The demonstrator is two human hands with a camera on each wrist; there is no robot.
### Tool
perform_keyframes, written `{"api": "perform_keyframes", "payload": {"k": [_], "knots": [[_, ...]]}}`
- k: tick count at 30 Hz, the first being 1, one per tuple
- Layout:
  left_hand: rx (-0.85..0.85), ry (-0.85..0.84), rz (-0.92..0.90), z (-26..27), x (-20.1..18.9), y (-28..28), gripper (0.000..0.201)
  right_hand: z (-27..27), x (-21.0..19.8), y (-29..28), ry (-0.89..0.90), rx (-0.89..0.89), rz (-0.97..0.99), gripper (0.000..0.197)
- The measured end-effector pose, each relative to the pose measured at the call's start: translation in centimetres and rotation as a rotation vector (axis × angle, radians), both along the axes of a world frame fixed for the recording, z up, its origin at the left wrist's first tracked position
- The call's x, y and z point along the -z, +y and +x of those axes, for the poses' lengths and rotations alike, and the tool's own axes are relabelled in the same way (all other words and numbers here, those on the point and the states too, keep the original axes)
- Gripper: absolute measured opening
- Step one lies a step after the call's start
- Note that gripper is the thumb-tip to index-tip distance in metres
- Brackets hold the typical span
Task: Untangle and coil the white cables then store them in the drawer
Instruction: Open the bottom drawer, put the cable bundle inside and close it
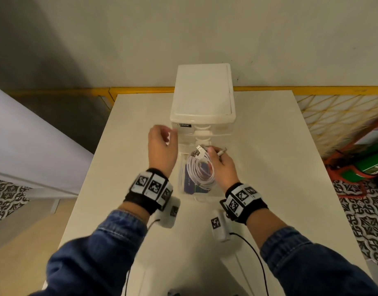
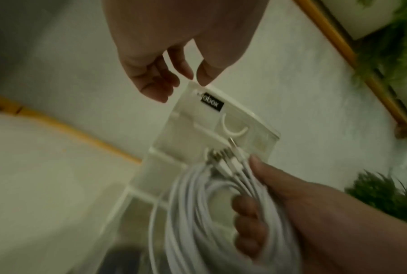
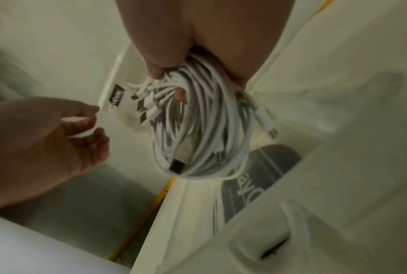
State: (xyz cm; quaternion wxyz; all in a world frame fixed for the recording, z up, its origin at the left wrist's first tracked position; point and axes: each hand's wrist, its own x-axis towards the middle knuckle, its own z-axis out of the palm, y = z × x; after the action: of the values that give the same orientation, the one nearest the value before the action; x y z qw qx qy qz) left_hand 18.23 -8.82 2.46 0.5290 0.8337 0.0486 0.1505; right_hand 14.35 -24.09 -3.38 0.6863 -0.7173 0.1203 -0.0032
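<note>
A coil of white cables hangs over the pulled-out clear bottom drawer of a white drawer unit. My right hand grips the coil at its right side, with several plug ends sticking up past the thumb. In the right wrist view the coil dangles from my right hand above the drawer's inside. My left hand hovers by the unit's front left corner, fingers loosely curled and holding nothing. The left wrist view shows the left fingertips just above the unit's front and the coil.
A dark blue booklet lies flat in the open drawer under the coil. The unit stands at the back of a white table. A yellow lattice fence and a red and green object are on the right.
</note>
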Motion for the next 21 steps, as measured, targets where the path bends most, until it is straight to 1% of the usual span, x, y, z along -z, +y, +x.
{"api": "perform_keyframes", "payload": {"k": [2, 4, 6, 8, 11, 14, 16, 21], "knots": [[0.062, 0.122, 0.014, -1.5, 2.5, -0.1, 0.011, 0.3, 0.6, 0.3, 0.044, -0.003, 0.001, 0.022], [0.215, 0.167, 0.104, -2.7, 4.8, -0.2, 0.011, 0.5, 1.3, 0.5, 0.107, -0.009, 0.026, 0.020], [0.385, 0.165, 0.261, -3.3, 5.9, -0.5, 0.027, 0.9, 2.0, 0.6, 0.142, -0.031, 0.020, 0.020], [0.483, 0.140, 0.444, -3.3, 6.5, -0.9, 0.042, 1.4, 2.8, 0.4, 0.187, -0.037, -0.028, 0.028], [0.521, 0.183, 0.605, -3.7, 7.1, -1.5, 0.064, 2.0, 3.2, 0.1, 0.212, -0.090, -0.162, 0.034], [0.505, 0.231, 0.666, -4.1, 7.9, -1.9, 0.079, 2.1, 2.8, 0.2, 0.191, -0.141, -0.324, 0.036], [0.488, 0.215, 0.700, -4.0, 8.1, -2.0, 0.081, 2.1, 2.4, 0.2, 0.162, -0.157, -0.437, 0.036], [0.498, 0.127, 0.872, -3.3, 8.4, -2.4, 0.067, 2.3, 1.8, -0.3, 0.187, -0.264, -0.592, 0.034]]}}
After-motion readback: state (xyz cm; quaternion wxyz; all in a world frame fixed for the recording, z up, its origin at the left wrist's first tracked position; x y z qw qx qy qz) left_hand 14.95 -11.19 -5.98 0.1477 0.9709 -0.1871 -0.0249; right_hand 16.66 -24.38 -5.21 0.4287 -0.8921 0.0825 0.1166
